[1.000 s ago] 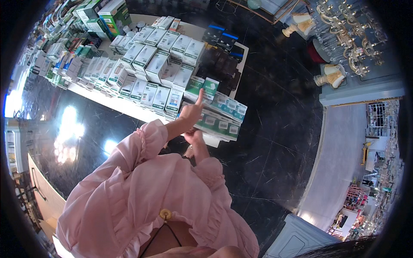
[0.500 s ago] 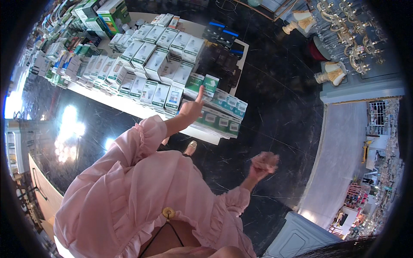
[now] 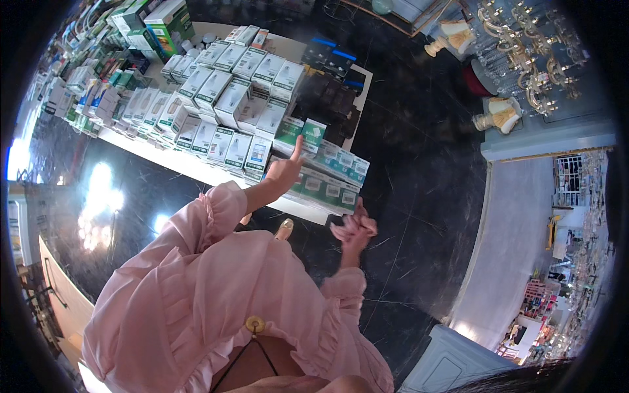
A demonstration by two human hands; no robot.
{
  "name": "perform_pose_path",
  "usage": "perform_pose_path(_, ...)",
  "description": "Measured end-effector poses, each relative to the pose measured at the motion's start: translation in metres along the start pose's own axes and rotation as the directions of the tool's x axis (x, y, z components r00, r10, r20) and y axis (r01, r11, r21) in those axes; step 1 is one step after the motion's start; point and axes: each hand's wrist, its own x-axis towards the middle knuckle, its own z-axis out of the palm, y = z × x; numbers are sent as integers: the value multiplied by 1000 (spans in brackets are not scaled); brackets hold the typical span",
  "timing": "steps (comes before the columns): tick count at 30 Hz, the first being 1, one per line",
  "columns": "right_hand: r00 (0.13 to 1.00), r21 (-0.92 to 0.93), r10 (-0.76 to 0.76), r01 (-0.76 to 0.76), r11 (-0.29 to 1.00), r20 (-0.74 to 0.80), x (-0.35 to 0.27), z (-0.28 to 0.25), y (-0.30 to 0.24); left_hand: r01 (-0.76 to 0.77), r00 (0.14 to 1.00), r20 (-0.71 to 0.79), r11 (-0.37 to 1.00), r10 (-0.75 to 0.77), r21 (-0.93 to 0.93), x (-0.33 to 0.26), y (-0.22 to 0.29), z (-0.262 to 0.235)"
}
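Observation:
My left hand [image 3: 284, 173] reaches over the near edge of a low white display table [image 3: 157, 153]. Its index finger is stretched out toward a green and white box [image 3: 313, 133], the other fingers look curled, and nothing is held. Whether the fingertip touches the box cannot be told. My right hand [image 3: 355, 228] hovers by the table's near right corner, close to a row of green and white boxes [image 3: 323, 189]. It looks empty, its fingers apart and slightly blurred. White light-bulb boxes [image 3: 230, 101] are stacked left of my left hand.
Dark boxes [image 3: 327, 97] lie at the table's right end. Crystal chandeliers [image 3: 534, 62] and lamps with cream shades [image 3: 503, 115] stand at upper right. A grey-blue panelled cabinet [image 3: 452, 360] is at lower right. Dark marbled floor [image 3: 419, 216] runs beside the table.
My right hand has swung left and up toward the boxes at the table's corner. My left hand stays pointing at nearly the same spot. The view has shifted slightly.

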Motion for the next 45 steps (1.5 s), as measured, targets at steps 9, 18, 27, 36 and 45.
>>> perform_pose_path(9,983,269,-145,171,948,-114,-43,157,113,10,1000,-6,1000,-10,27,7,-7,24)
perform_pose_path(18,613,5,697,-752,659,373,-92,196,116,-44,998,-39,992,40,-115,2,-8,7)
perform_pose_path(27,462,-508,-243,842,-181,853,-153,184,4,-229,928,-366,874,63,-430,-58,-27,-16)
perform_pose_path(36,650,-548,-13,651,526,760,-149,230,17,203,978,207,-387,31,-900,-131,-26,-8)
perform_pose_path(45,384,-528,386,746,405,839,-158,315,64,-168,912,193,-758,-363,-631,-185,-78,6)
